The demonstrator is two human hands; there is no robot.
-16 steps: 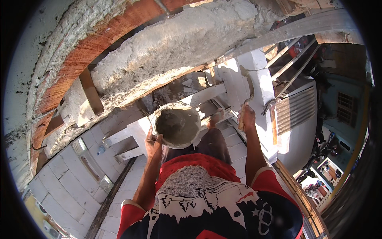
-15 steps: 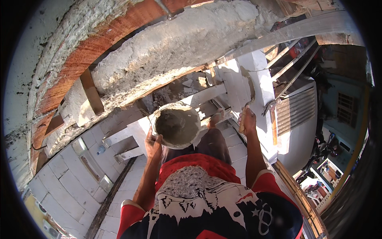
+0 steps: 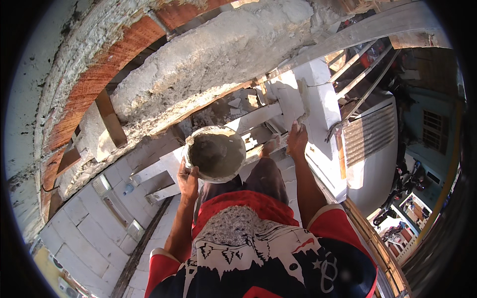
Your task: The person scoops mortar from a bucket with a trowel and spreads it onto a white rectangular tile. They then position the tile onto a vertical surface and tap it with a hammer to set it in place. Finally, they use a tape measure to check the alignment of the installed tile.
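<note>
My left hand (image 3: 188, 180) grips the left side of a round bucket (image 3: 240, 160), thumb near the rim and fingers against the wall. Wet grey mortar (image 3: 211, 153) lies inside, and the bucket hangs in front of my legs. Out to the right, my right hand (image 3: 297, 140) is closed around the handle of a trowel. The mortar-coated blade of the trowel (image 3: 304, 98) points away from me, in front of pale blocks; its edges blend into them.
A rough concrete beam (image 3: 218, 54) crosses ahead of me, with an orange-red timber (image 3: 99, 82) at its left. Wooden bars (image 3: 355, 74) and a corrugated sheet (image 3: 370, 134) are at the right. A pale block wall (image 3: 84, 226) stands lower left; my bare foot (image 3: 271, 145) rests beyond the bucket.
My right hand and the trowel have moved a little left and away from me. The bucket has shifted slightly left and up in view, still in my left hand.
</note>
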